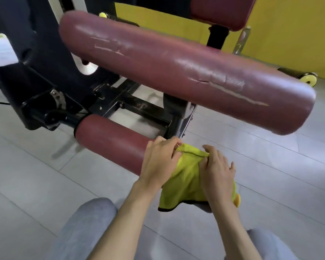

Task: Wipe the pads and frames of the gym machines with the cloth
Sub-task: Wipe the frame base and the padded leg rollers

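By the lower pad [113,143], left hand [158,160], right hand [218,173] on cloth [186,182]; label [2,50] blurred

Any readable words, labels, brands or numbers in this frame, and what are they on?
Nothing can be read.
White label on the black machine frame, far left: its print is too blurred to read.
Upper pad, lower pad, yellow cloth: no lettering visible.
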A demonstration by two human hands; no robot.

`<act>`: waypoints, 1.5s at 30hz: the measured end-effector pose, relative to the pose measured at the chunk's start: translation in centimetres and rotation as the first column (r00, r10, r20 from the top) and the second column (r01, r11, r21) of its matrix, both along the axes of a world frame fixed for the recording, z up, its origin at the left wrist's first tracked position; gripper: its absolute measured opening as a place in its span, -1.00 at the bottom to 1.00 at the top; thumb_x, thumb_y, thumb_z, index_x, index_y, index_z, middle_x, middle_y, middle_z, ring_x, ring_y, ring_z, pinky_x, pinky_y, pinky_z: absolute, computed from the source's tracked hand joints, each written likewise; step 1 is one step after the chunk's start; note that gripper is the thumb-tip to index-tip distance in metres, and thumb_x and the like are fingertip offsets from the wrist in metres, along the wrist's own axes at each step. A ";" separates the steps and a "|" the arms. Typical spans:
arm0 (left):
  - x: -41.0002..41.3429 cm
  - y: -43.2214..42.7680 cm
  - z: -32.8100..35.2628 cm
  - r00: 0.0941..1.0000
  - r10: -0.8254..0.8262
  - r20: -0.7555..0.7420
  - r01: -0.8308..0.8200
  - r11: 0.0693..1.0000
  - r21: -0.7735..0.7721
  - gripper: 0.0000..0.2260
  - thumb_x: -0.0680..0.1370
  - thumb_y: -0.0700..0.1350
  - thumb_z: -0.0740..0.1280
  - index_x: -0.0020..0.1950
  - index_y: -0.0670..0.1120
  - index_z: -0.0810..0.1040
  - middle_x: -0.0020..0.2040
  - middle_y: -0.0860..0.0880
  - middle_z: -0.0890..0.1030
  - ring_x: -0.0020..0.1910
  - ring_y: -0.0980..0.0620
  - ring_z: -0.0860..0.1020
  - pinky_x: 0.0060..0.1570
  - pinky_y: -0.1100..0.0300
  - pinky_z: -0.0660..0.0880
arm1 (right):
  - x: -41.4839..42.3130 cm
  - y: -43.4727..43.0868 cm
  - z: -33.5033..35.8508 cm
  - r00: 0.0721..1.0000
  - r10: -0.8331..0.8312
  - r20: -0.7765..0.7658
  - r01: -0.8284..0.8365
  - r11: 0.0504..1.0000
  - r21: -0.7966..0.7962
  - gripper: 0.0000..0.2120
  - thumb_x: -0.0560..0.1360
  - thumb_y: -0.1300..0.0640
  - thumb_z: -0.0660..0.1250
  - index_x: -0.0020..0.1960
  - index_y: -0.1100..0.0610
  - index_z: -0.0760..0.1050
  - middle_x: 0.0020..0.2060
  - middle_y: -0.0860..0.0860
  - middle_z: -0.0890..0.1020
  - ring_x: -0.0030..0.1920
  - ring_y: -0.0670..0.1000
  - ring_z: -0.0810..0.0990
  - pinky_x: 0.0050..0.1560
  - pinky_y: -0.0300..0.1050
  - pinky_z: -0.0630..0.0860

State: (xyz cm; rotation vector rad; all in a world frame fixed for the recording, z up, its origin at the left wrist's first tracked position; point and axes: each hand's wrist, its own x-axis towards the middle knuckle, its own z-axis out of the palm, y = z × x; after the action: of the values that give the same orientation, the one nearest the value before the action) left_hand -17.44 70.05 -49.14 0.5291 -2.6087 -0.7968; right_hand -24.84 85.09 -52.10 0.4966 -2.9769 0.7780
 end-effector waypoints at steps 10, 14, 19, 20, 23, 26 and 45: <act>-0.1 -1.8 0.7 0.997 -0.072 -0.037 0.067 0.992 -0.108 -0.89 0.54 0.08 0.45 0.01 0.16 0.57 -0.20 0.24 0.53 -0.07 0.15 0.49 -0.05 0.14 0.35 | 2.9 -1.6 2.9 0.960 0.273 -0.064 -0.279 0.951 -0.136 -0.52 0.68 -0.03 0.01 0.55 -0.02 0.39 0.53 -0.08 0.41 0.61 0.04 0.22 0.60 0.23 0.09; 0.3 -3.6 2.3 0.993 -0.102 -0.054 0.102 0.995 0.005 -0.94 0.56 0.03 0.44 -0.06 0.13 0.58 -0.20 0.22 0.59 -0.09 0.21 0.53 -0.10 0.19 0.49 | 3.1 -2.8 2.6 0.936 0.343 0.084 -0.353 0.919 0.177 -0.19 0.58 -0.50 -0.22 0.68 -0.08 -0.03 0.66 -0.11 0.07 0.67 0.10 -0.06 0.62 0.23 -0.02; 1.2 -8.1 2.5 0.994 -0.002 -0.113 0.003 1.000 0.009 -0.94 0.60 -0.07 0.35 0.01 0.09 0.59 -0.09 0.18 0.63 -0.05 0.21 0.58 -0.06 0.16 0.54 | 2.9 -2.0 1.0 0.943 0.332 -0.019 -0.309 0.896 0.319 -0.14 0.49 -0.54 -0.06 0.67 -0.15 0.00 0.63 -0.11 0.21 0.64 0.15 0.13 0.60 0.20 0.09; 1.7 -8.9 2.3 0.993 0.024 -0.119 -0.025 1.000 -0.007 -0.94 0.61 -0.08 0.34 0.01 0.08 0.59 -0.09 0.17 0.63 -0.07 0.22 0.58 -0.07 0.16 0.54 | 3.0 -1.6 0.8 0.951 0.306 -0.044 -0.279 0.912 0.300 -0.18 0.48 -0.52 -0.01 0.65 -0.17 0.10 0.60 -0.11 0.29 0.61 0.15 0.22 0.57 0.20 0.16; 3.7 -11.1 1.7 0.985 0.116 -0.129 -0.123 0.991 -0.047 -0.93 0.60 -0.11 0.34 -0.02 0.07 0.57 -0.11 0.17 0.61 -0.13 0.23 0.53 -0.06 0.06 0.52 | 2.8 0.7 0.2 0.976 0.149 -0.159 -0.109 0.966 0.236 -0.33 0.52 -0.44 0.07 0.53 -0.18 0.39 0.46 -0.08 0.51 0.50 0.17 0.43 0.42 0.23 0.36; 5.7 -13.1 1.7 0.968 0.201 -0.149 -0.216 0.972 -0.092 -0.93 0.60 -0.12 0.35 -0.01 0.06 0.56 -0.09 0.17 0.61 -0.04 0.08 0.54 -0.01 -0.07 0.53 | 3.1 2.2 0.1 0.989 0.027 -0.145 0.009 0.971 0.240 -0.41 0.53 -0.35 0.04 0.48 -0.21 0.44 0.43 -0.10 0.54 0.50 0.17 0.42 0.36 0.26 0.39; 11.5 -16.2 -4.4 0.860 0.495 -0.124 -0.509 0.850 -0.139 -0.81 0.61 -0.09 0.37 0.21 -0.07 0.54 0.17 -0.10 0.55 0.11 -0.18 0.48 0.05 -0.13 0.43 | 4.3 -17.4 -0.6 0.933 0.341 -0.115 -0.319 0.932 0.175 -0.25 0.53 -0.44 0.01 0.48 0.02 0.45 0.26 0.01 0.64 0.29 0.21 0.57 0.28 0.21 0.45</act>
State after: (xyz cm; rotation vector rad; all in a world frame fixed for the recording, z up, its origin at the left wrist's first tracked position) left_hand -5.92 53.81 -53.54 1.0460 -2.2662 -0.4098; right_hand -20.58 67.73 -52.66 1.0373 -2.8653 0.5000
